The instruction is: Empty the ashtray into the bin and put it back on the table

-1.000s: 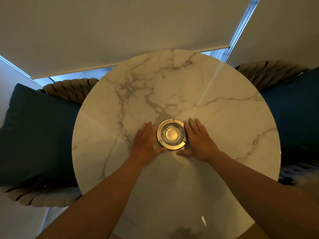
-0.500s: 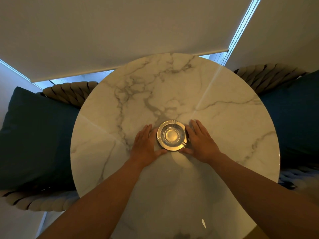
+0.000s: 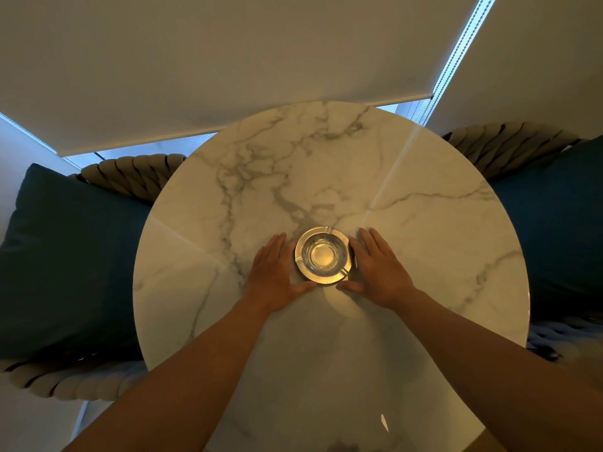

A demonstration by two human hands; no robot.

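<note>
Round ashtray [image 3: 323, 255] sits on the desk [image 3: 424, 223] between both hands; left hand [image 3: 273, 275] and right hand [image 3: 380, 270] equally near, fingers [image 3: 370, 238] extended flat, flanking its rim, not clamped.

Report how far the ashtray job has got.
Looks done: the glass ashtray looks empty and sits on the marble table; no bin is in view, so the dumping can't be confirmed. In hand: left hand and right hand flank it, flat on the table. Left: withdraw the hands.
</note>
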